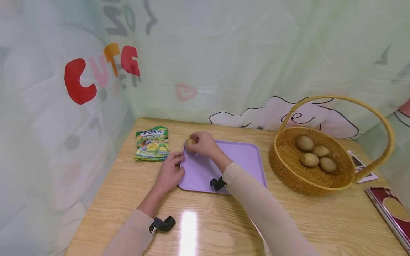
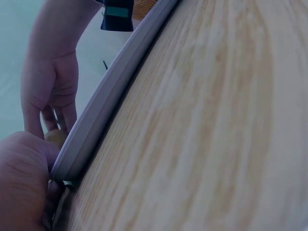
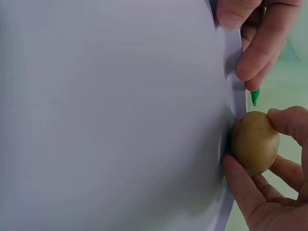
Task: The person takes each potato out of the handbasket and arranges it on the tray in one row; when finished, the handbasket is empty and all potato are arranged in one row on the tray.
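Observation:
A smooth yellowish-brown potato [image 3: 255, 143] sits at the far left corner of the purple tray [image 1: 237, 156], against its raised rim. My right hand [image 1: 205, 145] holds it between thumb and fingertips; in the right wrist view the fingers [image 3: 243, 185] curl about its lower side. At the tray's left edge, my left hand [image 1: 171, 172] grips the rim, thumb over the inner side and fingers outside. Seen from the left wrist, the tray's edge [image 2: 110, 91] runs up from that hand, and the potato [image 2: 56, 138] is mostly hidden behind it.
A wicker basket [image 1: 288, 174] with a tall handle stands right of the tray, holding several potatoes [image 1: 309, 160]. A green candy bag [image 1: 152, 144] lies left of the tray. At the right edge are a dark red box [image 1: 389, 206] and a printed sheet [image 1: 368, 177].

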`<state>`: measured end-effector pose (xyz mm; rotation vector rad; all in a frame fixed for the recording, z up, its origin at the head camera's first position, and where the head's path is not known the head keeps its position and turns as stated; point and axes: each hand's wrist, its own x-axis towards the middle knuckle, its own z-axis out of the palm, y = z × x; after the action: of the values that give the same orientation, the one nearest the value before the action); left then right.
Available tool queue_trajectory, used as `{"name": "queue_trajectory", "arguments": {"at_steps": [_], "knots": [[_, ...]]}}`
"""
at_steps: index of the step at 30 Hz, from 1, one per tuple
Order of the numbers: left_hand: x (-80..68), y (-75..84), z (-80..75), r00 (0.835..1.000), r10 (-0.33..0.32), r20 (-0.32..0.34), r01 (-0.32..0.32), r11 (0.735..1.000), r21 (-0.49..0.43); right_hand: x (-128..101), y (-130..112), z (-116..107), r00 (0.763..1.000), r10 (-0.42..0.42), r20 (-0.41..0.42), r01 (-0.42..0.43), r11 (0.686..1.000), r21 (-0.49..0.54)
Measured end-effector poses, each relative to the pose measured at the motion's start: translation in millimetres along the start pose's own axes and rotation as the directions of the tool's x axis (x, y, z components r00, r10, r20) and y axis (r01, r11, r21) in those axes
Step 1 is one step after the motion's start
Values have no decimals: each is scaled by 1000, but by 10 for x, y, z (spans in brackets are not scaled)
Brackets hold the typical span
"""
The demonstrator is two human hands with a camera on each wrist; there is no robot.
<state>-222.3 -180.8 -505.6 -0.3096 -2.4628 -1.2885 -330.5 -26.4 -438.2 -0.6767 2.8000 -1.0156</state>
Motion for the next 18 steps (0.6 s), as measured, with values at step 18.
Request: {"name": "queue_trajectory", "arguments": {"at_steps": [18], "knots": [[-2,13,-3,1000,3,19,-3,1000,8,-9,-13,-28,999,50,-11,-51,998,-33]]}}
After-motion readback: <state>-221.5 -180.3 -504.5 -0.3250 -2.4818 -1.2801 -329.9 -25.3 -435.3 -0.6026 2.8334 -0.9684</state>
